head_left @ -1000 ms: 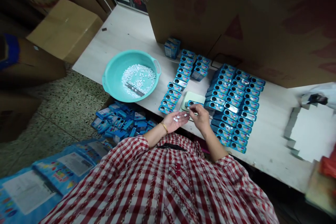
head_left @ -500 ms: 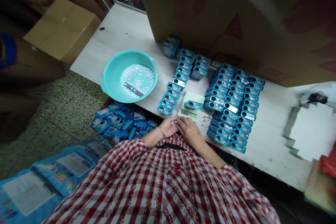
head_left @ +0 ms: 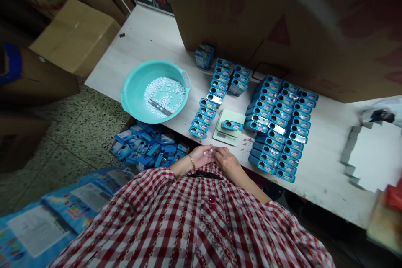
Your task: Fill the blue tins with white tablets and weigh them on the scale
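Observation:
My left hand [head_left: 202, 156] lies palm up at the table's front edge, with a few small white tablets [head_left: 205, 152] on its palm and fingers. Against its fingertips rests my right hand [head_left: 226, 161], its fingers bent together; whatever they pinch is hidden. Just beyond both hands stands a pale kitchen scale [head_left: 222, 131], bearing one blue tin [head_left: 233, 125] with a dark round opening. To the left, a turquoise basin [head_left: 133, 76] contains many white tablets and a flat dark strip.
Rows of blue tins [head_left: 271, 134] stand right of the scale, with a shorter row [head_left: 201, 121] to its left. A large cardboard box [head_left: 266, 16] walls off the back. Loose blue tins [head_left: 147, 146] fill a container below the table's edge. White boxes [head_left: 373, 155] lie at right.
Both hands have drawn back slightly from the scale toward my body. My left palm looks flatter, and its tablets sit nearer the fingers. The tin on the scale has not moved.

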{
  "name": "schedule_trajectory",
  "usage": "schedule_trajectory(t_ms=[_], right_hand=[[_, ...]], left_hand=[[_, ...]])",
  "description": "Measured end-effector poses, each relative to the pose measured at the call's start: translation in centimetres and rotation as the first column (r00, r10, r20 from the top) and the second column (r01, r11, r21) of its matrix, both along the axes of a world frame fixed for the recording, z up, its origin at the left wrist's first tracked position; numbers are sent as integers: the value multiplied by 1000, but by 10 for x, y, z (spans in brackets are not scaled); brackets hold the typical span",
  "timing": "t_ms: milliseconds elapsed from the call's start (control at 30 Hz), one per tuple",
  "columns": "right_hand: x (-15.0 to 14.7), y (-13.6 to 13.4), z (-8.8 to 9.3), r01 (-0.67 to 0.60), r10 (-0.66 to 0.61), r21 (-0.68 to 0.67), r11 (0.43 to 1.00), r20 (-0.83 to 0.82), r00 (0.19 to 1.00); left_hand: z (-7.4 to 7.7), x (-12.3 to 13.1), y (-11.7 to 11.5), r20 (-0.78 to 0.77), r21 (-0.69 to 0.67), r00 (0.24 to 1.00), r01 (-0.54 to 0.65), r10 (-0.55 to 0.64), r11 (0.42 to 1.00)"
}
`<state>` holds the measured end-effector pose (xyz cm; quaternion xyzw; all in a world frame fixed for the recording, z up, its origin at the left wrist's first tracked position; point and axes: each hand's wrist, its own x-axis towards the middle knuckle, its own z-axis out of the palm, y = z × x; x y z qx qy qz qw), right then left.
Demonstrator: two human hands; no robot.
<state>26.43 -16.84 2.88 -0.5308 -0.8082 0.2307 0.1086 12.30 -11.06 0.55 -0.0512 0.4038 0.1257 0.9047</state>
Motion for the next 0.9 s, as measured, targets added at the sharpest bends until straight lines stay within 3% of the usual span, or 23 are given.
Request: schedule_trajectory(t_ms=[200,333,467,633,700,800,900], right_hand=[[11,13,7,7,-4,64,998,-43,999],[26,34,10,163,-141,108,981,-186,972],[42,59,8,362,-320,147,920,-250,914],[50,73,8,498,-435,153,854,-315,843],[46,65,10,479,-418,186,858,-290,861],[31,40,11,317,-291,209,925,-146,946],[18,11,8,202,-200,184,962,-27,979]], left_hand=[[9,11,12,-17,55,999,-46,47,997],[21,23,29,26,111,994,-104,101,988],[26,33,44,26,163,987,-158,156,974],[27,37,52,-17,208,987,-152,159,966],[27,33,48,-26,202,988,-142,150,969],[24,24,32,-31,178,990,-129,137,976],[20,15,13,-39,134,997,-67,73,989]])
